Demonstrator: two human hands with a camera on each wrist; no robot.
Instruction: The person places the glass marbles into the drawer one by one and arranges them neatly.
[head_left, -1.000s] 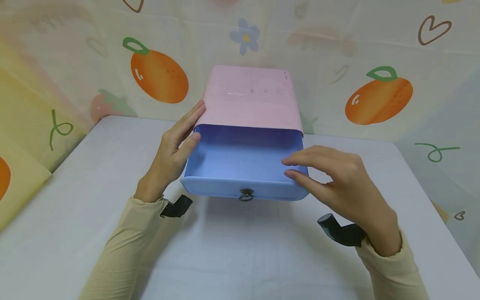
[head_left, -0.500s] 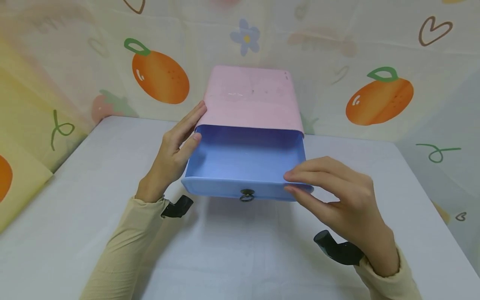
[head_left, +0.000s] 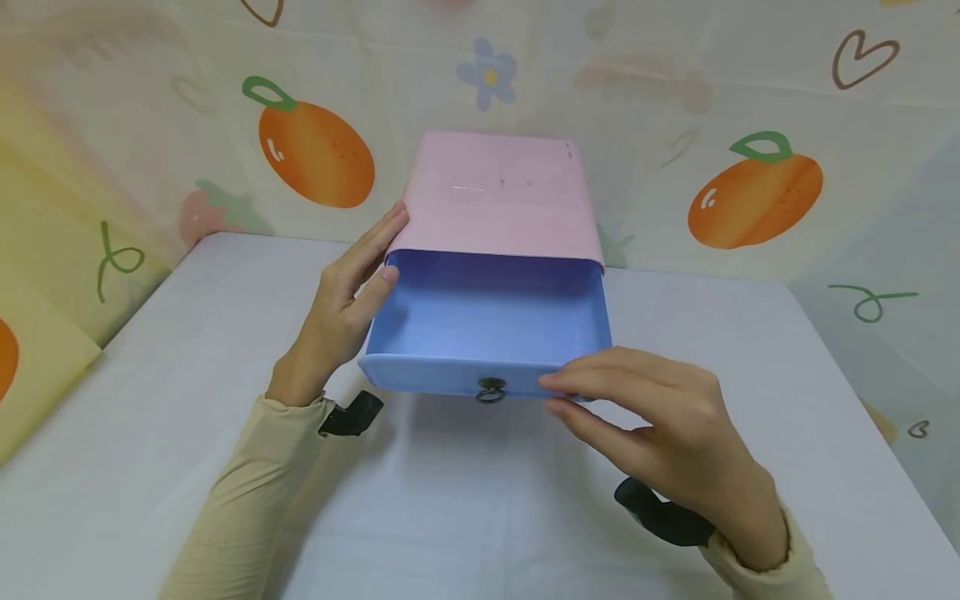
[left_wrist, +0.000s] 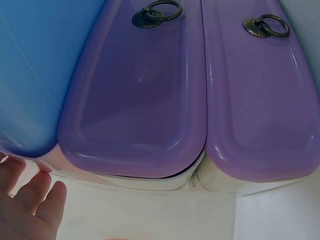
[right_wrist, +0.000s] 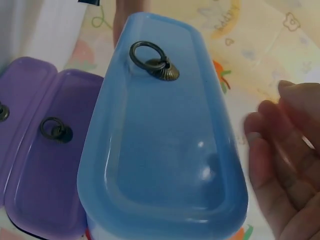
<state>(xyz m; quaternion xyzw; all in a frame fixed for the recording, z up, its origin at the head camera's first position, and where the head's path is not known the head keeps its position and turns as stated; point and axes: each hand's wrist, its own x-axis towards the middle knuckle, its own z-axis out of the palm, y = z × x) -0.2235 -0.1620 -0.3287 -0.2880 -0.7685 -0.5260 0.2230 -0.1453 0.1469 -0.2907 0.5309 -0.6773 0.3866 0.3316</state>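
A pink drawer cabinet [head_left: 502, 196] stands on the table, its top blue drawer [head_left: 427, 375] pulled out toward me. Nothing lies inside the visible part of that drawer. A dark metal ring pull [head_left: 491, 392] hangs at the middle of its front. My left hand [head_left: 337, 312] rests against the cabinet's left side, fingers extended. Over the right end of the drawer front hovers my right hand [head_left: 660, 408], thumb and fingers apart around nothing, left of which is the ring. The right wrist view shows a gap between the right hand's fingertips [right_wrist: 255, 137] and the blue front.
Below the blue drawer are two closed purple drawers, an upper one [left_wrist: 135, 100] and a lower one [left_wrist: 265, 110], each with a ring pull. A white cloth covers the table [head_left: 450, 525]. A fruit-printed curtain [head_left: 637, 50] hangs close behind the cabinet.
My right hand has moved down and then left, from above the drawer's right side to its front, toward the ring pull. The left hand, cabinet and drawer look unchanged.
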